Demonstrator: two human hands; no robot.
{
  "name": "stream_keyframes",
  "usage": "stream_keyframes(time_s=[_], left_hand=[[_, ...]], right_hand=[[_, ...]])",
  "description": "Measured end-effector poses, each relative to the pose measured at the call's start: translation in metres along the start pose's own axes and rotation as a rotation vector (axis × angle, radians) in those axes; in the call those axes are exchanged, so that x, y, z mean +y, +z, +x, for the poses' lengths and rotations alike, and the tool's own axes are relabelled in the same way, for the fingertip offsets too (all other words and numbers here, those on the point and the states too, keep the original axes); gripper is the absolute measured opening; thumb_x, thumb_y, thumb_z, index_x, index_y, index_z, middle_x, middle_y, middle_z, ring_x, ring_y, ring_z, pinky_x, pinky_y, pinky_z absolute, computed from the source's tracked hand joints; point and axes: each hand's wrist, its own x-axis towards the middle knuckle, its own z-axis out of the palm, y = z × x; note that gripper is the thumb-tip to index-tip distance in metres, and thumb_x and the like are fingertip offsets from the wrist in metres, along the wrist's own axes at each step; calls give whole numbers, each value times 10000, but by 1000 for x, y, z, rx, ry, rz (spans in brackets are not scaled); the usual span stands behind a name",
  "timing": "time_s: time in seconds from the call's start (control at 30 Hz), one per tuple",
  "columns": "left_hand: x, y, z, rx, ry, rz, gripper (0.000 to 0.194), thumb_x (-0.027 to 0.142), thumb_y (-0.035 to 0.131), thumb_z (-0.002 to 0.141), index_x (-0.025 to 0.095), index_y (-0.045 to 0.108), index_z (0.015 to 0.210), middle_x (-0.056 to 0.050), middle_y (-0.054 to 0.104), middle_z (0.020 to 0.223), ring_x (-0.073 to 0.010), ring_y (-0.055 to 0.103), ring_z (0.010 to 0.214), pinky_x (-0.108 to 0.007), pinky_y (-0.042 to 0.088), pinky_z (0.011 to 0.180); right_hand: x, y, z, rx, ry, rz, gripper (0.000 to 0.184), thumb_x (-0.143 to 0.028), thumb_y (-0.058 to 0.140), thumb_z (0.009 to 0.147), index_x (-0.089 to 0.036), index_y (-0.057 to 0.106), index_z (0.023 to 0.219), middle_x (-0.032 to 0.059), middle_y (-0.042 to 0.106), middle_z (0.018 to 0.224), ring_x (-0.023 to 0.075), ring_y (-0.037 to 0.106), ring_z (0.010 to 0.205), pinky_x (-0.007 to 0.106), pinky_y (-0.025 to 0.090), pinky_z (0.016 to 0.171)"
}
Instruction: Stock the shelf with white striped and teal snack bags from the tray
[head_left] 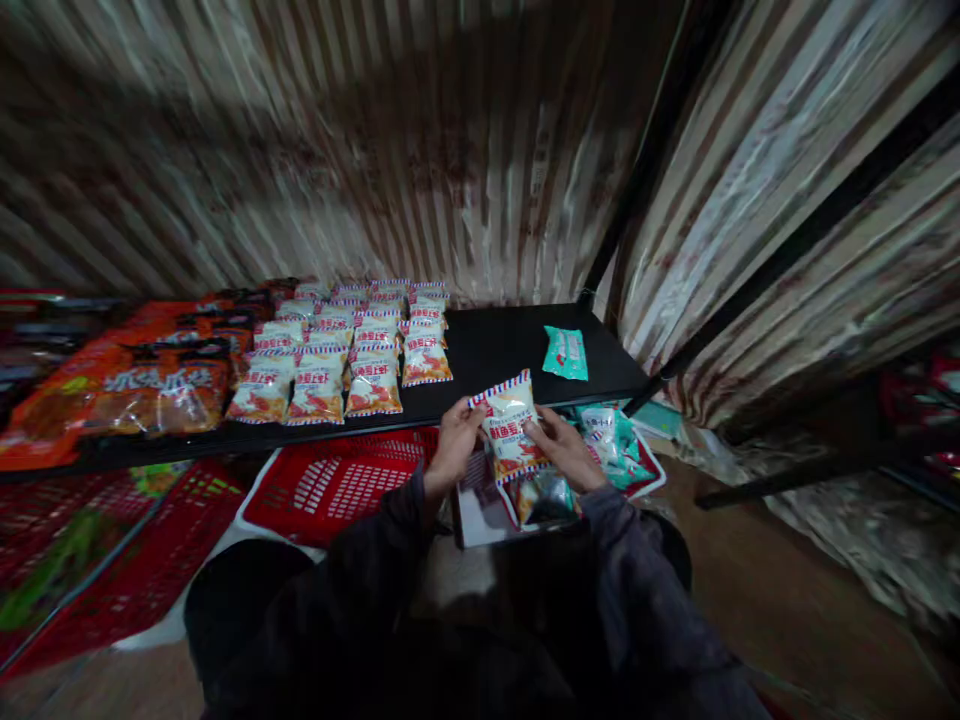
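Between my two hands is a white and orange snack bag [511, 425] with striped top and bottom edges, its printed front facing me. My left hand [456, 442] grips its left side, and my right hand [564, 447] is closed on its right side with the thumb on the front. The bag is held just in front of the black shelf [487, 345]. Rows of matching snack bags [375, 380] stand on that shelf to the left. A teal snack bag [565, 353] lies alone farther right on it.
Orange packets [161, 395] fill the shelf's left part. Below it are a red basket [337, 480] and a container of teal bags [619, 445]. Black posts [645, 150] rise at the right, before corrugated, plastic-like walls [450, 140]. Another red basket [150, 570] sits lower left.
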Motion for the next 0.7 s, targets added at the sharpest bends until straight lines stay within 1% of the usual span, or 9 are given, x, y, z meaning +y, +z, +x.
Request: stream_keyframes(time_s=[0.1, 0.17, 0.23, 0.3, 0.33, 0.47, 0.57, 0.63, 0.7], left_hand=[[9, 2, -3, 42, 37, -42, 319, 435, 759, 642, 180, 574, 683, 40, 609, 622, -96, 532, 536, -205, 399, 506], [14, 4, -9, 37, 12, -75, 318, 439, 770, 656, 179, 607, 737, 19, 658, 703, -122, 599, 634, -220, 456, 588], [15, 6, -18, -16, -55, -106, 363, 453, 788, 659, 179, 646, 848, -11, 704, 803, -156, 648, 725, -253, 496, 668], [13, 6, -28, -94, -120, -134, 449, 465, 819, 632, 172, 654, 929, -41, 726, 856, -187, 673, 759, -291, 517, 707], [12, 6, -32, -116, -132, -146, 478, 467, 835, 614, 165, 652, 936, -52, 731, 865, -198, 680, 765, -310, 525, 725], [5, -2, -41, -61, -97, -134, 494, 471, 859, 588, 155, 641, 898, -65, 739, 863, -213, 692, 763, -343, 540, 749], [8, -9, -45, -74, -69, -75, 479, 455, 859, 596, 155, 639, 898, -69, 745, 891, -214, 695, 775, -333, 544, 737], [12, -14, -50, -100, -39, -38, 462, 432, 857, 610, 158, 643, 914, -71, 747, 935, -216, 698, 815, -329, 545, 757], [16, -17, -55, -127, -22, -16, 446, 411, 853, 623, 159, 649, 929, -76, 747, 980, -222, 698, 866, -332, 545, 795]], right_hand=[[-2, 7, -6, -1, 27, 69, 483, -516, 817, 629, -239, 685, 1002, 16, 766, 1004, 233, 708, 919, 358, 567, 819], [-2, 12, -9, 55, 23, 110, 474, -535, 814, 619, -236, 676, 960, 17, 771, 946, 237, 715, 871, 363, 573, 780], [-2, 17, -11, 122, 9, 142, 470, -545, 821, 598, -237, 659, 913, 12, 771, 886, 233, 716, 813, 359, 572, 737], [-2, 23, -13, 150, 1, 161, 479, -545, 831, 577, -242, 645, 897, 3, 767, 839, 221, 711, 759, 348, 567, 706], [-3, 26, -14, 150, 0, 166, 486, -545, 836, 568, -244, 644, 899, -1, 764, 825, 213, 705, 737, 340, 562, 693], [-9, 35, -18, 141, -27, 134, 464, -568, 819, 583, -228, 669, 860, 0, 754, 824, 182, 683, 731, 286, 533, 669], [-15, 39, -15, 186, -59, 149, 457, -609, 787, 607, -208, 673, 794, -8, 730, 752, 157, 656, 693, 247, 495, 610], [-18, 42, -10, 209, -39, 188, 465, -606, 812, 566, -199, 657, 730, -20, 700, 657, 148, 632, 620, 241, 468, 554], [-20, 45, -7, 231, -6, 227, 462, -563, 858, 502, -194, 643, 679, -25, 680, 596, 152, 620, 567, 254, 467, 529]])
